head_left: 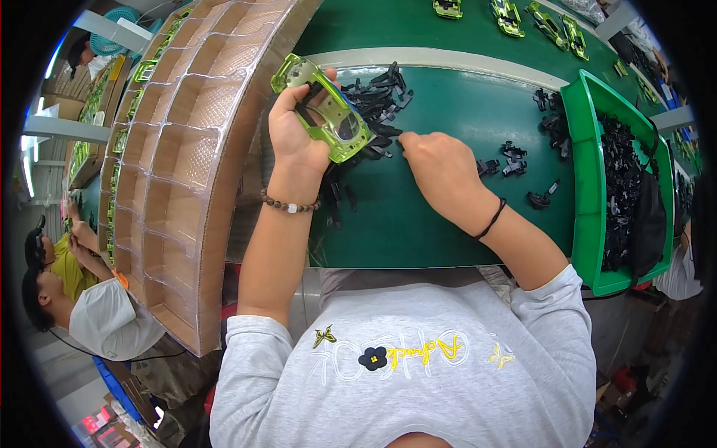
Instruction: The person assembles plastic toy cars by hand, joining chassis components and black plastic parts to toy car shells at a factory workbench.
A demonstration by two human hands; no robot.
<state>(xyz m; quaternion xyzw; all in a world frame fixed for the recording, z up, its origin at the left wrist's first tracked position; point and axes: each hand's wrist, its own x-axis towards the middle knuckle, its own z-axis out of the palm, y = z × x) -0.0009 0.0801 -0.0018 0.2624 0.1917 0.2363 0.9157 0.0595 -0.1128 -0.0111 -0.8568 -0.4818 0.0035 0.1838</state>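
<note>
A lime-green toy car body shell [328, 112] is in my left hand [293, 134], its window openings facing up. My thumb and fingers wrap its left edge. Just right of the shell, my right hand [446, 173] is closed in a pinch, palm down. A dark end of a black plastic part [391, 132] shows at its fingertips, by the edge of a heap of black plastic parts [381, 93]. The shell and my left hand hide some of that heap.
A tall cardboard tray [213, 97] with clear plastic compartments stands on the left. At right, a green bin [590, 160] holds many black parts. Loose black clips [514, 158] lie between. More green shells [508, 16] sit on the far belt. Co-workers [56, 287] sit at left.
</note>
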